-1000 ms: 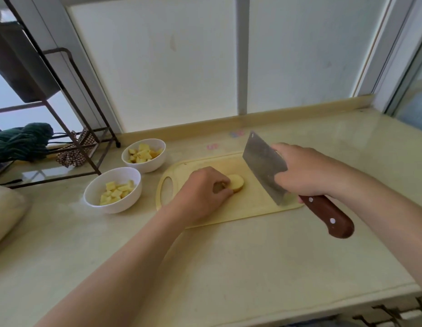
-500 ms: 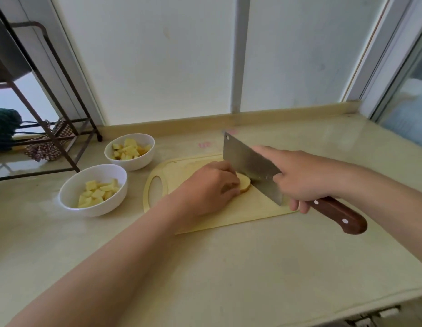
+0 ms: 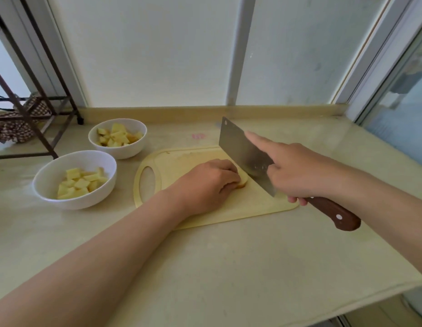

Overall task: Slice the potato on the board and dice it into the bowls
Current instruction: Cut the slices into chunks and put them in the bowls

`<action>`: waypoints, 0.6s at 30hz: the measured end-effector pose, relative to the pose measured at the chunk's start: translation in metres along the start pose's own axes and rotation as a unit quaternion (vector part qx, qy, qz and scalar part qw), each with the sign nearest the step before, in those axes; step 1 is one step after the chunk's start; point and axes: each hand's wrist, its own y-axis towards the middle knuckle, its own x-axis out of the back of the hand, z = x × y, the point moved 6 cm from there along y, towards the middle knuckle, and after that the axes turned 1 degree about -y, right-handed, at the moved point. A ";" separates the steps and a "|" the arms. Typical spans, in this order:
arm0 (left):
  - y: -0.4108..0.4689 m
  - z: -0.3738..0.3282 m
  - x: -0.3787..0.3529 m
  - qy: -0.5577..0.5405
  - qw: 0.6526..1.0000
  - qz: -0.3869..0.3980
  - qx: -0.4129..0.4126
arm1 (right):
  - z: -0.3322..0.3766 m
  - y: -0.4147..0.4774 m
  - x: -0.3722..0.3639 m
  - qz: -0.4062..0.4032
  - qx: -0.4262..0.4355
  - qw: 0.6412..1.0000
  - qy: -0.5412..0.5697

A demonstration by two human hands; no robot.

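We see the potato [image 3: 244,180] as a small pale piece on the yellow cutting board [image 3: 250,210], right of the board's middle. Most of it is hidden under the fingers, so we cannot tell its long axis; only its right end shows. The left hand [image 3: 206,185] is curled over it and holds it against the board.

The cleaver [image 3: 239,147] runs from far left to near right. Its square front end points away from us and its brown wooden handle [image 3: 334,214] points near right, past the board's edge. The cutting edge is down, touching the potato's right end. The right hand [image 3: 299,172] grips the handle where it meets the blade, with the index finger stretched straight along the top of the blade.

Left of the board, on the pale countertop [image 3: 228,267], stand two white bowls of potato cubes. The near bowl [image 3: 63,202] sits just beside the far bowl [image 3: 130,152].
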 end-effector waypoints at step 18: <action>-0.002 0.006 -0.002 -0.022 0.999 0.001 0.024 | -0.012 -0.044 0.003 0.038 -0.039 0.998 -0.012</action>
